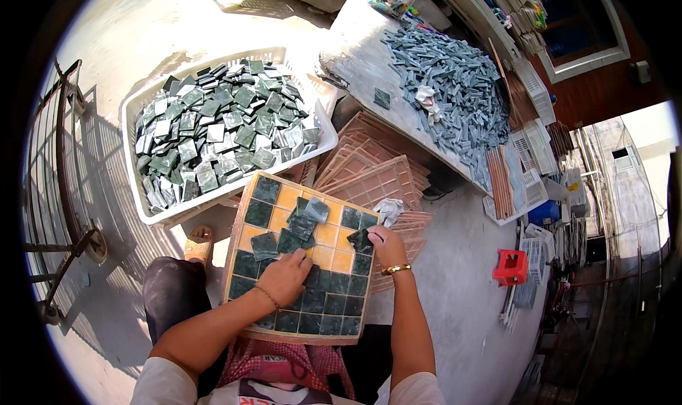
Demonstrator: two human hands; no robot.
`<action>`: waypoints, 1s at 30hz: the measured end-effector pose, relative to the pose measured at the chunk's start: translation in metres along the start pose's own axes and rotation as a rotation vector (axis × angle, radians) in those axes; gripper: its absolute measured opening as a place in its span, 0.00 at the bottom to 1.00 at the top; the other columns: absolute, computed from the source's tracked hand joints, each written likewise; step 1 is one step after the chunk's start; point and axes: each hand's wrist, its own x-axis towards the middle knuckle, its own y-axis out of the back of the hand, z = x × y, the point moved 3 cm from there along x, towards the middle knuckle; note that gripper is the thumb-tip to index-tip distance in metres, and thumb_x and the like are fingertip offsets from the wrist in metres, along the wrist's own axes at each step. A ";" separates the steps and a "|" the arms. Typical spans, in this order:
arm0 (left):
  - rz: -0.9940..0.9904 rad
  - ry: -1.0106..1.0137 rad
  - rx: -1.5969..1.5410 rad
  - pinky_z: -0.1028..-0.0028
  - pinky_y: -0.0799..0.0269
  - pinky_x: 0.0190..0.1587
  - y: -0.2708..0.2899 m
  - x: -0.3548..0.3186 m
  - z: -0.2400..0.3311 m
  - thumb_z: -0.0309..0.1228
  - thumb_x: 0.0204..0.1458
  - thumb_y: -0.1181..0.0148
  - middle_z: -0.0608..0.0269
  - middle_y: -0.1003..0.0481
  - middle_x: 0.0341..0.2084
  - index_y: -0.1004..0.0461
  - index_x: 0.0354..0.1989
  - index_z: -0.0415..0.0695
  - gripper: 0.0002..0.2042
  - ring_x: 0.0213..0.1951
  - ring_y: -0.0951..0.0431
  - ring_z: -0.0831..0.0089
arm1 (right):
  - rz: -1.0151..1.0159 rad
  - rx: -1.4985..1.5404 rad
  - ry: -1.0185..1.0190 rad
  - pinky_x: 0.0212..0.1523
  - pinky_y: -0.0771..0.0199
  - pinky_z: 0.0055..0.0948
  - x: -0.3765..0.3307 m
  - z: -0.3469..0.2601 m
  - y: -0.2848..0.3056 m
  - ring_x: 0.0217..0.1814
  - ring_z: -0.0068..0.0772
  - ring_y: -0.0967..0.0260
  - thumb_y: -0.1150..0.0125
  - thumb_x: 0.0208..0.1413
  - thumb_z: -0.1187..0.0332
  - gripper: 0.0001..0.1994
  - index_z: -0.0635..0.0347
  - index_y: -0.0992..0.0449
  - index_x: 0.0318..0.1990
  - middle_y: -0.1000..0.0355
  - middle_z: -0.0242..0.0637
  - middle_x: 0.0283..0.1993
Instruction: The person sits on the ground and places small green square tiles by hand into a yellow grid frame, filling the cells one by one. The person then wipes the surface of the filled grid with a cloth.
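A square grid tray (246, 243) with a pale frame and yellow cells lies tilted across my lap. Dark green square tiles (335, 283) fill its near rows and some cells along the sides. Several loose tiles (301, 225) overlap in a small heap at the middle. Over the tiles just below that heap, my left hand (284, 278) rests with its fingers curled together; whatever lies under them is hidden. At the tray's right edge, my right hand (388, 247) pinches a dark green tile (360, 241) between thumb and fingers, above the cells.
Beyond the tray stands a white plastic crate (234, 185) heaped with green tiles. Empty grid trays (376, 185) are stacked at its right. A stone-topped table (359, 57) holds a pile of narrow grey-green strips (455, 85). A red stool (510, 267) is at right, a metal rack (65, 156) at left.
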 end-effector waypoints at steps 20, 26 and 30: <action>0.000 0.032 -0.097 0.65 0.30 0.37 0.006 0.006 -0.007 0.28 0.33 0.36 0.56 0.37 0.37 0.38 0.39 0.41 0.22 0.39 0.30 0.57 | -0.316 -0.113 -0.009 0.38 0.33 0.36 -0.011 -0.015 -0.027 0.39 0.42 0.33 0.44 0.44 0.66 0.09 0.57 0.25 0.33 0.30 0.40 0.35; -0.049 0.066 -0.097 0.65 0.31 0.39 0.004 0.007 -0.009 0.29 0.32 0.35 0.56 0.36 0.40 0.37 0.42 0.41 0.25 0.41 0.30 0.57 | -0.249 -0.083 0.068 0.39 0.33 0.35 -0.023 -0.020 -0.028 0.38 0.42 0.33 0.39 0.39 0.70 0.11 0.58 0.27 0.34 0.31 0.40 0.35; -0.054 0.067 -0.103 0.65 0.31 0.40 0.002 0.007 -0.012 0.29 0.32 0.35 0.56 0.36 0.40 0.37 0.42 0.41 0.25 0.41 0.30 0.57 | -0.261 -0.168 0.080 0.36 0.33 0.34 -0.021 -0.031 -0.025 0.33 0.41 0.33 0.35 0.36 0.69 0.12 0.59 0.28 0.31 0.32 0.40 0.30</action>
